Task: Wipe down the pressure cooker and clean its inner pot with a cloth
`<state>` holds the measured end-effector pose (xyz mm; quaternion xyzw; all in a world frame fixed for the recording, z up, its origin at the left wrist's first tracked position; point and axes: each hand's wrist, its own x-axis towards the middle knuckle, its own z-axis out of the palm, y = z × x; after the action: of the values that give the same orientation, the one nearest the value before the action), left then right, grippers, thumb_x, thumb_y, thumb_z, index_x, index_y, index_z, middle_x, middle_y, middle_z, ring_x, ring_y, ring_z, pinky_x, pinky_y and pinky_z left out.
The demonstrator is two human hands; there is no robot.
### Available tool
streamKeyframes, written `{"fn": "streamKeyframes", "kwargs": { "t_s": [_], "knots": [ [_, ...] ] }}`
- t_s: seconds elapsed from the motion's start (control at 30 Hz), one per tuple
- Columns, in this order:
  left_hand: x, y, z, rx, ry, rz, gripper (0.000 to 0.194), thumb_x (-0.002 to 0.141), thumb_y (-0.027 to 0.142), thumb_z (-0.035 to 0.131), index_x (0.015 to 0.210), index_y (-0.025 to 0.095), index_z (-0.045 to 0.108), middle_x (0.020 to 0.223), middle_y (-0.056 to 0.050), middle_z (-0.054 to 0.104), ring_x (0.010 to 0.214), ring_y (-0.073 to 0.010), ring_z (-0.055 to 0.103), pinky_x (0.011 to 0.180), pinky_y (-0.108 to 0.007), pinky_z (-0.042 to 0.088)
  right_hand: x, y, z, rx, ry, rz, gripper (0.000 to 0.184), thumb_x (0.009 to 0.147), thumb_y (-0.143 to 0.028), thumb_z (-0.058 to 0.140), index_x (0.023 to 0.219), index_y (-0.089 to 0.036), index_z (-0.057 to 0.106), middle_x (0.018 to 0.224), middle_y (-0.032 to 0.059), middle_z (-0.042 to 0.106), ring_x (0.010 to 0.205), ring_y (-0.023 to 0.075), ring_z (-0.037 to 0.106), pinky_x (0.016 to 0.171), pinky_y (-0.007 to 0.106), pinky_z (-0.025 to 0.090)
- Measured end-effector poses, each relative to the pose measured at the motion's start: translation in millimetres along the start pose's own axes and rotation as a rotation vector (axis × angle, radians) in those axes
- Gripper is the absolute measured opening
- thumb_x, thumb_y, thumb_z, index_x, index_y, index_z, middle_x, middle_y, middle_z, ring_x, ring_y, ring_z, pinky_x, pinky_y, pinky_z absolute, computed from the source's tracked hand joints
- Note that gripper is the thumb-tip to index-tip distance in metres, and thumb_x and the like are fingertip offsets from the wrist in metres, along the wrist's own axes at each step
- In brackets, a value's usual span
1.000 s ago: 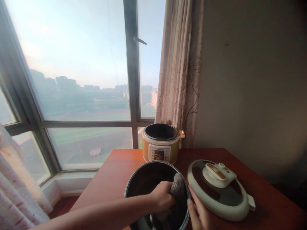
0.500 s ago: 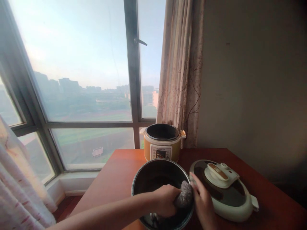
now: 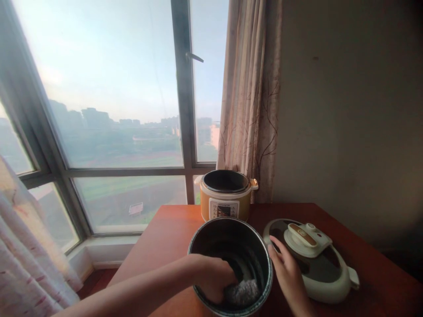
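My left hand (image 3: 216,277) is down inside a dark inner pot (image 3: 197,235), closed around a crumpled speckled-grey cloth (image 3: 243,292). The cloth lies against the pot's inside wall on the near right. On the pot's outer right side, my right hand (image 3: 287,270) holds it near the rim, with the fingers stretched along the wall. The pot is tipped a little towards me, so its dark interior shows. My left wrist covers part of the near left rim.
Behind the pot stands a yellow and white electric cooker (image 3: 207,207), its top uncovered. A cream lid (image 3: 330,290) with a dark centre lies right of my right hand. All rest on a reddish-brown table (image 3: 158,237) beside a window (image 3: 128,88) and curtain (image 3: 247,88).
My left hand and the cloth have moved from the right rim down and towards the near side inside the pot. The pot and my right hand sit slightly farther right in view.
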<state>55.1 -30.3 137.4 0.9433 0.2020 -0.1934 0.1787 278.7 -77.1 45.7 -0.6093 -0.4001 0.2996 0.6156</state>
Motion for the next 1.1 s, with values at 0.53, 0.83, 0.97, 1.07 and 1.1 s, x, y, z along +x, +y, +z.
{"fn": "streamKeyframes", "kwargs": {
  "t_s": [0.53,0.83,0.97,1.07,1.1],
  "knots": [
    [55.7,-11.5,-12.9,-0.705,0.551,-0.358,0.033,0.073,0.018,0.064,0.105,0.015,0.071,0.098,-0.005,0.073,0.090,-0.0207,0.068,0.074,-0.027,0.053,-81.2,-1.8,25.8,0.241,0.028,0.152,0.106,0.070,-0.079,0.062,0.149,-0.013,0.040,0.050,-0.0028,0.055,0.038,0.0136,0.037,0.037,0.026,0.028],
    [54.4,18.2,-16.3,-0.388,0.336,-0.287,0.032,0.068,0.021,0.064,0.098,0.012,0.073,0.090,-0.011,0.074,0.085,-0.0301,0.070,0.073,-0.037,0.054,-67.1,-4.9,6.6,0.326,-0.074,0.173,0.096,0.072,-0.066,0.072,0.146,-0.010,0.048,0.050,-0.0036,0.055,0.044,0.0141,0.046,0.043,0.024,0.036],
    [32.0,28.6,-20.9,-0.156,0.098,-0.168,0.020,0.068,0.020,0.063,0.086,0.016,0.071,0.076,-0.009,0.071,0.071,-0.0269,0.067,0.064,-0.036,0.053,-44.1,-1.6,-6.3,0.370,-0.072,0.179,0.079,0.071,-0.060,0.076,0.135,-0.017,0.061,0.082,0.0062,0.075,0.071,0.0236,0.067,0.059,0.029,0.051],
    [16.8,19.5,-24.6,-0.031,-0.054,-0.039,0.007,0.070,0.017,0.061,0.075,0.022,0.062,0.064,-0.001,0.062,0.064,-0.0207,0.061,0.060,-0.029,0.049,-25.0,-2.7,-11.6,0.377,-0.068,0.167,0.078,0.072,-0.059,0.076,0.137,-0.020,0.059,0.111,0.0094,0.075,0.101,0.0288,0.068,0.078,0.032,0.053],
    [13.1,14.0,-25.5,-0.007,-0.092,-0.007,0.009,0.068,0.015,0.061,0.070,0.023,0.057,0.059,0.001,0.057,0.061,-0.0200,0.059,0.059,-0.029,0.048,-18.8,-3.5,-12.3,0.369,-0.067,0.158,0.079,0.072,-0.059,0.076,0.138,-0.020,0.057,0.114,0.0094,0.074,0.106,0.0290,0.067,0.083,0.033,0.052]
  ]
}}
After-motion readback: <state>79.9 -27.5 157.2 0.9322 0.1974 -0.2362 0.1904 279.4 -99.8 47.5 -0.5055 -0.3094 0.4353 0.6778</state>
